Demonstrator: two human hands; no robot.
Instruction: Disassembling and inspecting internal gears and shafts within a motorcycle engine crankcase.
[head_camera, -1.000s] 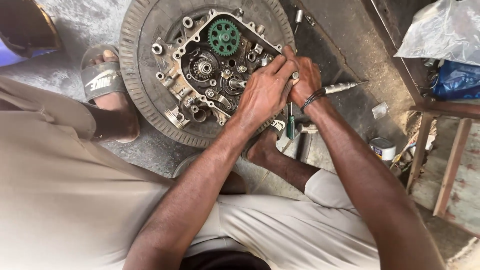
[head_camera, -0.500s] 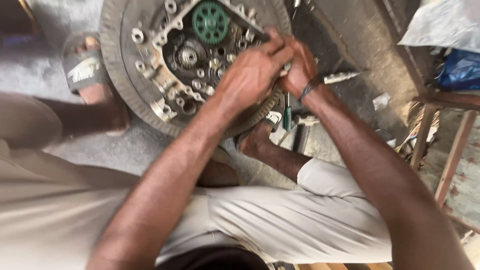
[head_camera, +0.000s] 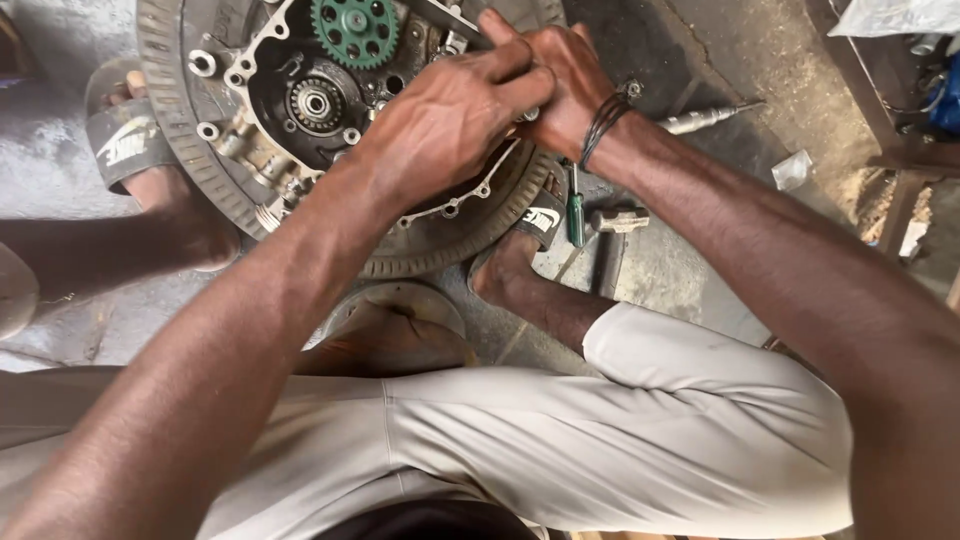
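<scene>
1. I cannot see what sits under my two hands: they overlap at the right side of the round grey metal engine assembly with its toothed outer ring (head_camera: 180, 150), and the part they press on is covered by fingers.
2. The assembly is cut off by the top edge of the view, so I see only its lower portion. The green toothed gear wheel (head_camera: 355, 28) is cropped at the top, just left of my hands.
3. A small steel bearing hub (head_camera: 316, 101) lies in the dark cavity, left of and slightly below my left hand. The smaller bolts and bosses around it are too small for me to name.
4. The assembly lies flat on the ground with its open face turned up at the camera. Being round, it shows no long axis.
5. My left hand (head_camera: 440, 120) rests palm down on the casing, fingers curled and pointing right, touching my right hand.
6. My right hand (head_camera: 565, 85) is closed in a loose fist against the left fingertips, a dark band at its wrist. Whether it clamps a tool or a part I cannot tell.
7. Below my right wrist lies a green-handled screwdriver (head_camera: 575, 215), its long axis running up and down, beside a grey metal hammer (head_camera: 612, 235).
8. Right of my right hand a bright steel shaft (head_camera: 700, 120) lies on the concrete, pointing right and slightly up.
</scene>
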